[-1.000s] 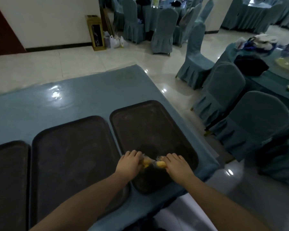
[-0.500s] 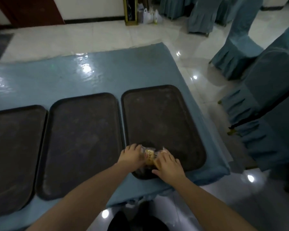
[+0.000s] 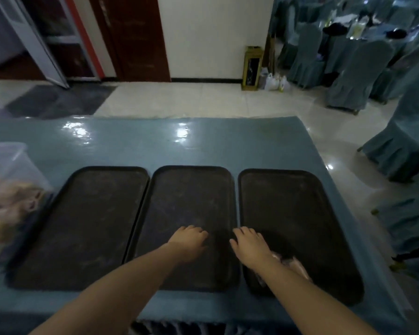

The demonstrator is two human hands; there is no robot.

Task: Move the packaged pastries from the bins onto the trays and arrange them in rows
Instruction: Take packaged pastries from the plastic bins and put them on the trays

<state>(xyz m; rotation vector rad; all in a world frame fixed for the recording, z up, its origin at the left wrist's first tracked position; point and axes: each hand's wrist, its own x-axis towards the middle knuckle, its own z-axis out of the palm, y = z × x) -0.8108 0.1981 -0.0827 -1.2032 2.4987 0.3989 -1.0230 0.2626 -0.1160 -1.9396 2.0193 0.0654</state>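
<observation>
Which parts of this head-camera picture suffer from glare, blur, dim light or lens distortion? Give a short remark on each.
Head view: white glare patches on the blue tablecloth beyond the trays; the clear bin of pastries at left is smeared by blur; the three dark trays are dim, hiding surface detail; the wrapped pastries beside the right forearm are hard to make out; the wide lens bends the table's far edge and the door frames.

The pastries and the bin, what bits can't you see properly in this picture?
- Packaged pastries on the right tray, head view: the right forearm covers most of them, so their count is unclear.
- Bin, head view: cut off by the left edge and blurred; its contents show only as pale shapes.
- Left hand and right hand, head view: seen from behind, the fingertips and undersides are hidden.
</observation>
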